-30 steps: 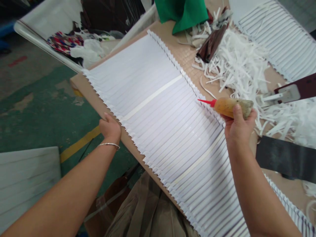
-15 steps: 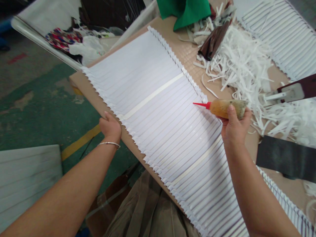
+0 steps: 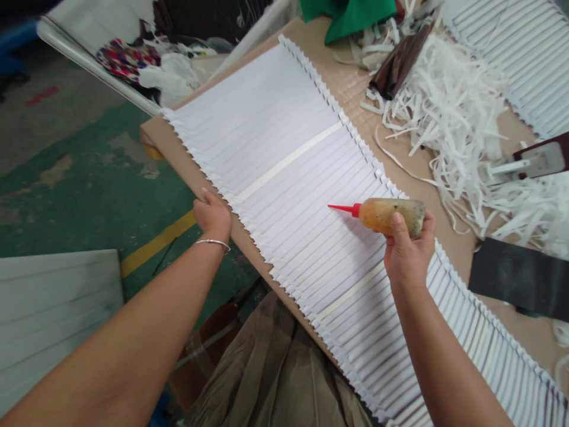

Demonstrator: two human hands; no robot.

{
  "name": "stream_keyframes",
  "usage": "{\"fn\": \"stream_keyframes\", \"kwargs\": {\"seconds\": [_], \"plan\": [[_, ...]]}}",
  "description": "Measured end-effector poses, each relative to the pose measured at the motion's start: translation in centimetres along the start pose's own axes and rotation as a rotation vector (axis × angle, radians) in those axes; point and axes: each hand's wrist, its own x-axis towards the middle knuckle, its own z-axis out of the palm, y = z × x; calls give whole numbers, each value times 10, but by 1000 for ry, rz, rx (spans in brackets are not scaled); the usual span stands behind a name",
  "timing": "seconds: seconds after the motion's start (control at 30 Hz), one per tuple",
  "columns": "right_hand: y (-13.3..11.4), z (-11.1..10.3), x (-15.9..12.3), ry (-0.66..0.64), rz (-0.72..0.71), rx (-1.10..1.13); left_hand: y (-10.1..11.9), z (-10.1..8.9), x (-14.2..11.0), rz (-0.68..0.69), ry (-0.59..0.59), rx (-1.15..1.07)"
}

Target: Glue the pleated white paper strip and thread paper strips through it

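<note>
A glue bottle with amber contents and a red pointed nozzle lies nearly level in my right hand, whose fingers are wrapped round its back end. Its tip points left, over a long sheet of overlapping white strips with jagged, folded ends on both sides. Two cream strips cross the sheet. My left hand, a bangle at its wrist, is closed at the near edge of the brown table; some of its fingers are hidden.
Beyond the sheet lies a heap of loose white strips, with a stapler-like tool beside it. A black flat piece is at right. Green cloth and another striped sheet lie at the back.
My right hand has moved the glue bottle left and a little down over the white sheet. The view has shifted slightly; my left hand stays at the table edge.
</note>
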Motion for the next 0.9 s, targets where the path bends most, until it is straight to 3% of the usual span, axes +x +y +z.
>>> {"fn": "stream_keyframes", "kwargs": {"seconds": [0.37, 0.63, 0.77, 0.9], "plan": [[5, -4, -68, -93, -32, -292, -3, 5, 2, 14, 20, 11], [1, 3, -108, -245, -55, -457, -8, 9, 3, 16, 34, -64], [-3, 7, -121, -307, -201, -513, -8, 9, 4, 12, 33, -59], [-9, 3, -114, -445, -488, -398, -6, 6, 3, 16, 30, -41]]}}
